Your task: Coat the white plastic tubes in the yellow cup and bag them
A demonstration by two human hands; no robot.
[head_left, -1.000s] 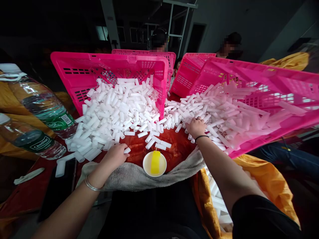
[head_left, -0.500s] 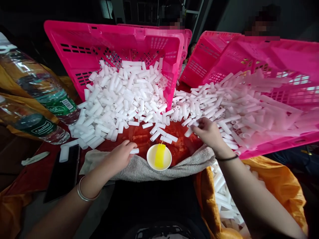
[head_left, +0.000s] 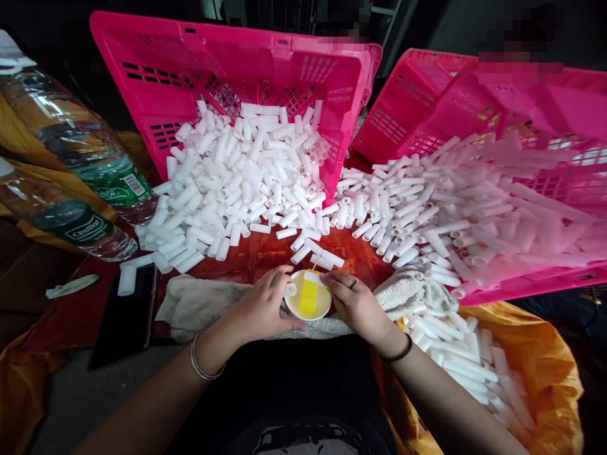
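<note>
Head view: both hands meet over small white dish [head_left: 308, 309] with yellow sponge [head_left: 308, 298] on grey towel [head_left: 199, 303]. Left hand [head_left: 263, 306] pinches short white tube [head_left: 290, 290] at dish rim; right hand [head_left: 353, 303] pinches another tube [head_left: 313, 277] above sponge. Large heaps [head_left: 237, 183] spill untouched from pink crates [head_left: 156, 76]; some tubes in orange bag [head_left: 545, 354].
</note>
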